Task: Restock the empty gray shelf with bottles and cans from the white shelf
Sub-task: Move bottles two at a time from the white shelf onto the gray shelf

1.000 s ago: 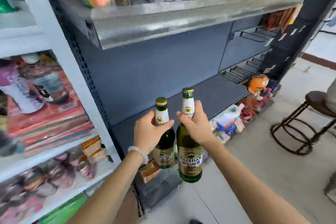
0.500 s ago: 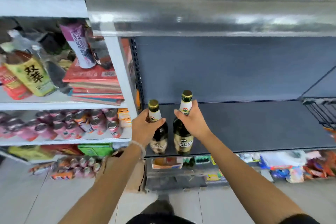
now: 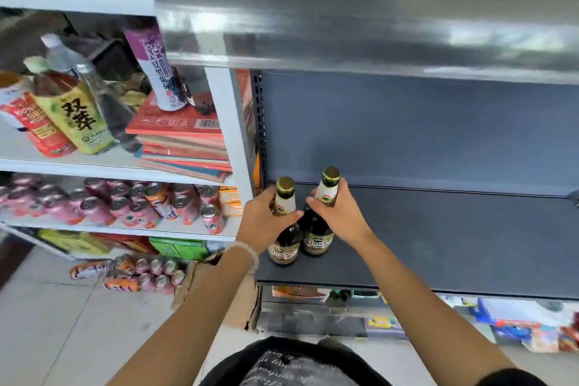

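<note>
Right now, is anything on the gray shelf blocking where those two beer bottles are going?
Nothing visible. The left hand and right hand hold the two beer bottles by their necks at the left front of the gray shelf, whose board looks bare.

Bare forearms, no sleeves down there. Left hand [image 3: 264, 222] has a pale beaded bracelet [image 3: 246, 252] on its wrist; right hand [image 3: 341, 218] wears nothing. Black printed shirt [image 3: 291, 363] at 6 o'clock.

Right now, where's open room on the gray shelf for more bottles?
Bare gray shelf runs from the right hand rightward to the frame edge, and behind the two bottles to the back panel. Crowded only at the front-left corner, where both hands grip bottles beside the perforated upright.
</note>
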